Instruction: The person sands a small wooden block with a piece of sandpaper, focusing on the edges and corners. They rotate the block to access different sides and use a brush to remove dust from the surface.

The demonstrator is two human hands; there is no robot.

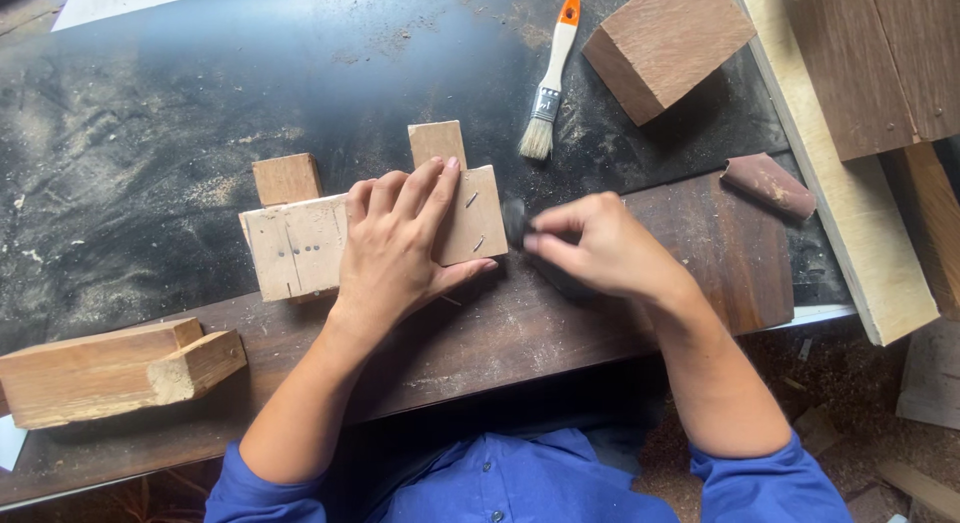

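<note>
The left hand (400, 238) lies flat and spread on the pale stapled wooden board piece (300, 245), pressing it to the dark bench so it does not slip. The right hand (595, 245), just right of this piece, pinches a small dark blurred object (515, 221) against its edge.

No packages, labels, signs or screens anywhere on the workbench.
</note>
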